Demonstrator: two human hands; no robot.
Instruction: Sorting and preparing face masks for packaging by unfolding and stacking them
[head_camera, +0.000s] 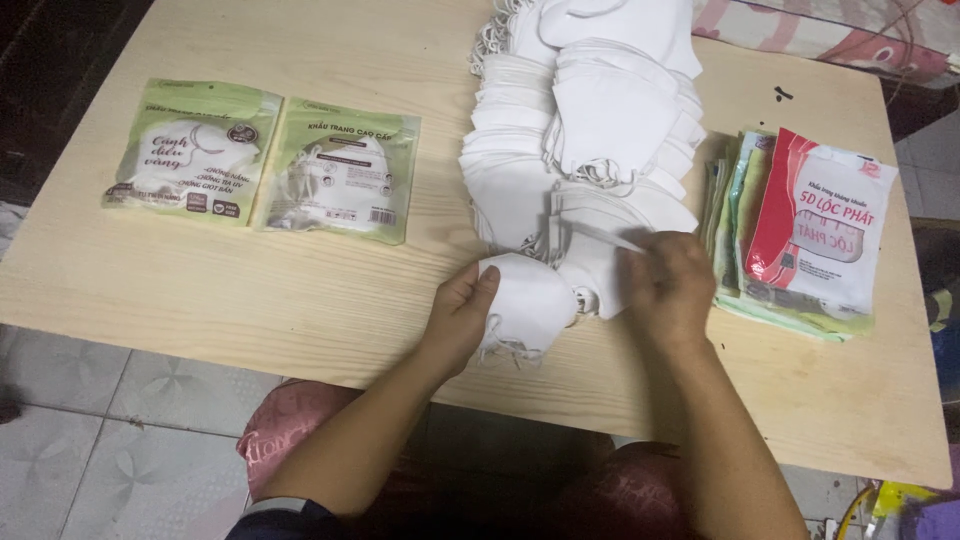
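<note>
**Hands busy with a white face mask**

A person sits at a pale wooden counter (300, 290). The left hand (460, 315) has its fingers closed around a folded white face mask (530, 300), which lies near the front edge of the counter. The right hand (668, 285) is pinching a thin white strap (605, 237) between bent fingers, just beside that mask.

Behind the hands is a big pile of white masks (580, 130). It looks loose and leans a little. On the right is a stack of flat packets (800, 230), with a red and white one on top. On the left lie two green packets (265, 165), side by side.

The strap could catch on other masks, I think, and a pull might drag some off the pile. The held mask is close to the edge, so it could slip down to the tiled floor (110, 420).
</note>
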